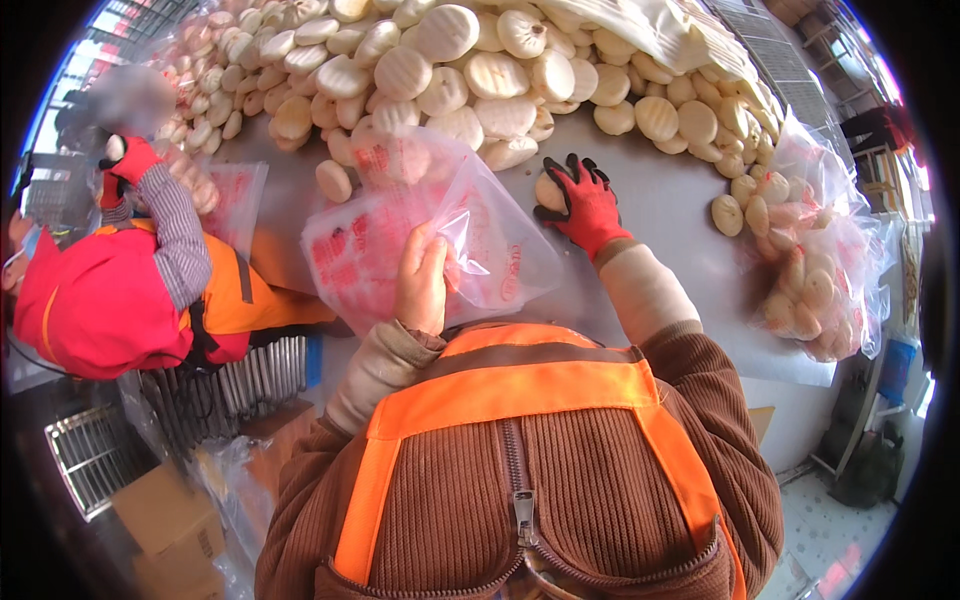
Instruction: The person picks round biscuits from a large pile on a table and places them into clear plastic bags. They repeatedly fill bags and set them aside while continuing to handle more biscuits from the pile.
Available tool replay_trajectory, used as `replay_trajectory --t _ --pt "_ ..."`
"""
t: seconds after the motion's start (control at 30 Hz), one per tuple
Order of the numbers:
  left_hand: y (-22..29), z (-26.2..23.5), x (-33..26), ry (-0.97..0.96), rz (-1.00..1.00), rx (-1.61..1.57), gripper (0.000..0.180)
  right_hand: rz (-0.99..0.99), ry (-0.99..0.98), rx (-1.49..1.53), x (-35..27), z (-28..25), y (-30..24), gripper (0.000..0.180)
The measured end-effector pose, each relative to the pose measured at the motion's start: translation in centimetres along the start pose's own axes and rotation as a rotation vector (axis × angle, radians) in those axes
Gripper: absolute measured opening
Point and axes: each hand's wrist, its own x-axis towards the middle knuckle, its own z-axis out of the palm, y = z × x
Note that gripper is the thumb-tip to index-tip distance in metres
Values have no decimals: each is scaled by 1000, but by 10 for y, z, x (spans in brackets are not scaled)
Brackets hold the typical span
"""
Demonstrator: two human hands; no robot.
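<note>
My bare left hand (423,280) pinches a clear plastic bag (510,240) with red print, held up over the metal table. More red-printed bags (340,245) lie beneath and to its left. My right hand (585,205) wears a red glove with dark fingertips. Its thumb and fingers reach around a pale round flatbread bun (549,191) on the table, right of the bag. Beyond both hands spreads a large heap of the same buns (440,90), some with ridged marks. A single bun (333,181) rests at the heap's near edge, close to the bag.
Filled clear bags of buns (805,290) stand at the table's right edge. A pale cloth (650,30) covers part of the heap. At left, a co-worker (120,290) in red and orange holds a bun. Cardboard boxes (165,510) and metal racks (85,455) sit lower left.
</note>
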Motion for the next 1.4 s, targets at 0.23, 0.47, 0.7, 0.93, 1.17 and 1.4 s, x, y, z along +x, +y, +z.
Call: replay_trajectory --t 0.23,0.47,0.7,0.93,1.17,1.4 --pt "2 -1 -3 -44 82 117 34 225 -59 1910 -30 -67 -21 86" --pt "1 20 -15 -316 -123 261 39 277 -696 1886 -90 -90 -79 55" --pt "-7 17 -17 -372 -410 -108 25 362 -263 1133 -74 -42 -71 47" --pt "-4 10 -3 -345 -223 -131 45 -354 -532 992 -78 -52 -60 42" --pt "13 1 0 -291 -193 -91 55 622 604 -166 -67 -100 125 64" --pt "11 12 7 -262 -214 -127 29 817 373 -379 -46 -70 198 81"
